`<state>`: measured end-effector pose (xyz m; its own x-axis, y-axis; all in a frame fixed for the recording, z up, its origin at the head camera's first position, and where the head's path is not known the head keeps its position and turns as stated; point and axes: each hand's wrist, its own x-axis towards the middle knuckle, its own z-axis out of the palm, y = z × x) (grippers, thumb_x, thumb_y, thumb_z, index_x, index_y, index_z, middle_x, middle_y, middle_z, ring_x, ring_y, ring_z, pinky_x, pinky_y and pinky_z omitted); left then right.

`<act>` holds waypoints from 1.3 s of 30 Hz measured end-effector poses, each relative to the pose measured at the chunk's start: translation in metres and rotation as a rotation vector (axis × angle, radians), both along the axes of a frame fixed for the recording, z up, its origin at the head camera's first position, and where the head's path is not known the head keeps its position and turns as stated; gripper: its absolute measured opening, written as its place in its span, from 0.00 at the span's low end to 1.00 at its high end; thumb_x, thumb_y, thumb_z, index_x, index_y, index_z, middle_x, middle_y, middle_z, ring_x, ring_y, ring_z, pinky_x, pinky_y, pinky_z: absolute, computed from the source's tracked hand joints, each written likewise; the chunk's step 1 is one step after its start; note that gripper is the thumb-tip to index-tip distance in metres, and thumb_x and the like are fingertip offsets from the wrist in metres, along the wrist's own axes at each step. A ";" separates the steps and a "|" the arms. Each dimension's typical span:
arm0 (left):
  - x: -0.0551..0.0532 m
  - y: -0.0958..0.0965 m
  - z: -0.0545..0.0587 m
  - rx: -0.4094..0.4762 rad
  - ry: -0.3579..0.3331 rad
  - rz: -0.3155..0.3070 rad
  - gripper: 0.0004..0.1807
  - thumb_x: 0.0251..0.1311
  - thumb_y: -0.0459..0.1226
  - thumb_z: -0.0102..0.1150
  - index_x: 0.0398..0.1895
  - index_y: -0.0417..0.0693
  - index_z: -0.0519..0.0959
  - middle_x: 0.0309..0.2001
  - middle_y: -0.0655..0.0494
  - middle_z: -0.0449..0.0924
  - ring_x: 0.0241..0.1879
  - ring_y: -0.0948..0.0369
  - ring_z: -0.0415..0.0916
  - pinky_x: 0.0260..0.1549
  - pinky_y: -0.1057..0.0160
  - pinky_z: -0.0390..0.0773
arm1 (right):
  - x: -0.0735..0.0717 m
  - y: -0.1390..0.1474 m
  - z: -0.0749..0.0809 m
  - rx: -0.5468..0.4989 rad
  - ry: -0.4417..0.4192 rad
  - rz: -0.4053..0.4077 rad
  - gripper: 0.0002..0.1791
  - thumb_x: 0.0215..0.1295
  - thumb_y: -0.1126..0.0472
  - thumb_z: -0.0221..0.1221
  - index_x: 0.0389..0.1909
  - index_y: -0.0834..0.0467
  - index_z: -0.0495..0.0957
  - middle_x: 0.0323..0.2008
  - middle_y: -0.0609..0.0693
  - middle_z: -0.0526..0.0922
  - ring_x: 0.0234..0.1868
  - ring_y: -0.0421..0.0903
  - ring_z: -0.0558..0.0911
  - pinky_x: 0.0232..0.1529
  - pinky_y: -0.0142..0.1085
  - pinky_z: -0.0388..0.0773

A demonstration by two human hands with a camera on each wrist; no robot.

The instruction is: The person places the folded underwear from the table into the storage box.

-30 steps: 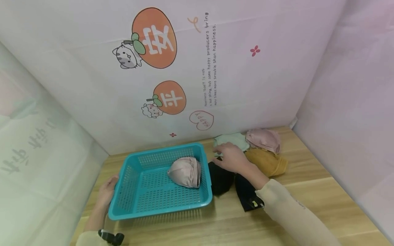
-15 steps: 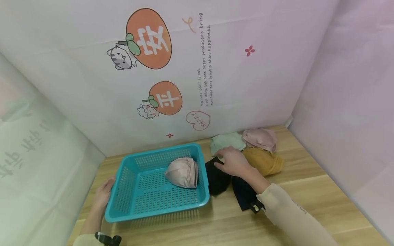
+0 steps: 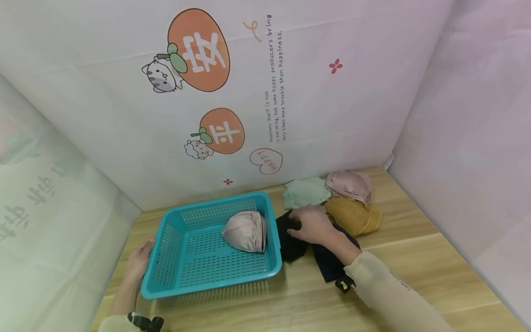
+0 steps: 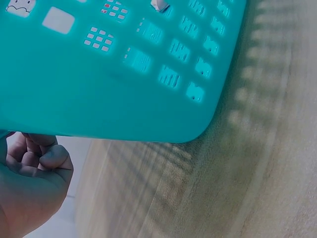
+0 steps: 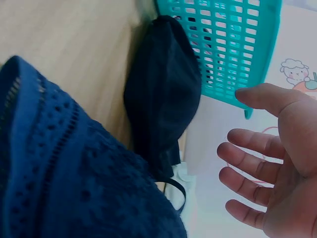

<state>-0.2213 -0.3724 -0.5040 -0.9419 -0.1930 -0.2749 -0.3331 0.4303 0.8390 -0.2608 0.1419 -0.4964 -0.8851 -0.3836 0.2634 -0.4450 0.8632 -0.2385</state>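
My left hand [image 3: 138, 263] grips the left rim of a turquoise plastic basket [image 3: 207, 287]; in the left wrist view its fingers curl at the rim. Inside the basket, towards the right, lies a folded pale pink bra [image 3: 246, 233]. My right hand [image 3: 315, 226] hovers over a black bra [image 3: 290, 244] and a dark navy bra [image 3: 325, 263], right of the basket. The right wrist view shows that hand's fingers spread and holding nothing, apart from the black bra [image 5: 163, 89]. Lace covers the navy bra [image 5: 74, 173] in the foreground there.
Behind the right hand lie a mint green garment [image 3: 304, 191], a pink bra [image 3: 350, 185] and a mustard bra [image 3: 354, 216]. A printed white cloth wall [image 3: 311, 115] rises at the table's back edge, with pale cloth walls on both sides. Wooden tabletop [image 3: 307, 299] shows in front.
My right hand has moved away from the mint green garment, towards me, over the black and navy bras. My left hand still holds the basket's rim.
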 end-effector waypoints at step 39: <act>0.001 0.002 0.001 0.020 -0.022 0.017 0.44 0.70 0.68 0.29 0.80 0.53 0.52 0.76 0.44 0.59 0.53 0.69 0.71 0.45 0.70 0.75 | -0.002 -0.024 -0.040 0.269 -0.192 -0.159 0.54 0.35 0.21 0.69 0.56 0.58 0.80 0.53 0.55 0.82 0.57 0.56 0.75 0.65 0.58 0.65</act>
<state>-0.2205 -0.3709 -0.5025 -0.9322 -0.2035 -0.2993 -0.3586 0.4073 0.8399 -0.2627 0.1174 -0.5363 -0.9629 -0.2699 -0.0054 -0.2691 0.9613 -0.0594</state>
